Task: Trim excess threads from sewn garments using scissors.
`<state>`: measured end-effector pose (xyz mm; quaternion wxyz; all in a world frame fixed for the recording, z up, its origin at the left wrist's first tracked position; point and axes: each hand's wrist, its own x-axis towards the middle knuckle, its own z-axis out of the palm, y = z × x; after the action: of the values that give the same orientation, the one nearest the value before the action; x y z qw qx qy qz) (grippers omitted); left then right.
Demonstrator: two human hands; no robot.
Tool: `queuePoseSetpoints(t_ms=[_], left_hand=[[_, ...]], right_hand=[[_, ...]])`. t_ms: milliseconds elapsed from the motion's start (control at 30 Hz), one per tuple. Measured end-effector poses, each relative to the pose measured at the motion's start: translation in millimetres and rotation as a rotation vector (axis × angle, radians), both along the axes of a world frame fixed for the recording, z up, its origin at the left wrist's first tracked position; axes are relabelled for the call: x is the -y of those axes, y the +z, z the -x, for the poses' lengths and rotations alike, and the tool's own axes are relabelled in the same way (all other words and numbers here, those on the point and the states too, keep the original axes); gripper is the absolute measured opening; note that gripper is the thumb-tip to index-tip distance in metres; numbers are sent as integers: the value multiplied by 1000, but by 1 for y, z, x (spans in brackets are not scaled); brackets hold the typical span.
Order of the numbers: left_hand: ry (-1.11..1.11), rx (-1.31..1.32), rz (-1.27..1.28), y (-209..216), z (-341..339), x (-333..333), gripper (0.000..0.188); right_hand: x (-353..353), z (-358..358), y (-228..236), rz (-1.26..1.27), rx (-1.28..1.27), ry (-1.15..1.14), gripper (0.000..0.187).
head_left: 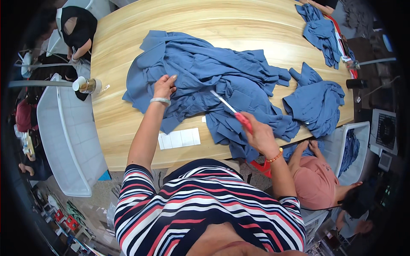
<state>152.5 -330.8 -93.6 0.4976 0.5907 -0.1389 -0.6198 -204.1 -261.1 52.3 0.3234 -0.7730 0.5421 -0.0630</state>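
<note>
A heap of blue garments point(205, 72) is spread across the middle of the wooden table. My left hand point(164, 88), with a pale bangle at the wrist, lies on the heap's left part, its fingers curled on the blue fabric. In my right hand point(261, 136) is a pair of red-handled scissors point(243, 121). Their pale blades point up and left over the garments, with the tip close to the cloth; whether it touches I cannot tell. A white sheet marked into panels point(179, 138) lies just in front of the heap.
More blue garments point(318, 100) lie at the table's right, and others point(321, 36) at the far right corner. White bins stand left point(64, 136) and right point(363, 136). A person in pink point(316, 181) is close at the right; another in black point(79, 27) is at far left.
</note>
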Motion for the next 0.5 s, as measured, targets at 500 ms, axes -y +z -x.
queuePoseSetpoints(t_ms=[500], left_hand=[[61,-170,80,-17,-6,-24,11]], right_hand=[[11,-83,-5,-32,-34,157,27]])
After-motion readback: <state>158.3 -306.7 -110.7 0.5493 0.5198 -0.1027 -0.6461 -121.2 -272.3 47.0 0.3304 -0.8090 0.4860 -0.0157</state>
